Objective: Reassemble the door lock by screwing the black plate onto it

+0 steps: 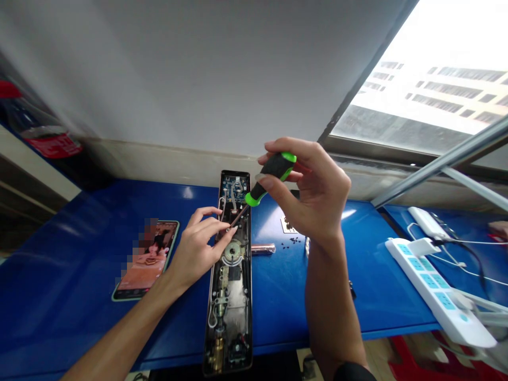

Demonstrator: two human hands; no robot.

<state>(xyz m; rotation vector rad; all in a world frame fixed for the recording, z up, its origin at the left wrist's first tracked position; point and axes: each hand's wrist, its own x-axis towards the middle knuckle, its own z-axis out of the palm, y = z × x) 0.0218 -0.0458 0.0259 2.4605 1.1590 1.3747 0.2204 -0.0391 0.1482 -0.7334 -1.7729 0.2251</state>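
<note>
My right hand (313, 185) grips the black and green handle of a screwdriver (273, 173), tilted with its shaft pointing down and left. Thumb and fingers of my left hand (202, 243) are pinched around the lower end of the shaft; whether a screw sits between them is too small to see. Beneath both hands lies a long, narrow lock housing (238, 296), its inside exposed. At its far end is a blue circuit board (235, 189) with thin wires. A round pale part (232, 251) sits mid-housing, and brass-coloured parts (218, 353) lie at the near end.
A phone (148, 259) with a lit screen lies left on the blue table (91, 238). Right of the housing are a metal cylinder (263, 248) and several small dark screws (293, 241). A power strip (432, 286) with cables lies far right; a bottle (47, 135) stands far left.
</note>
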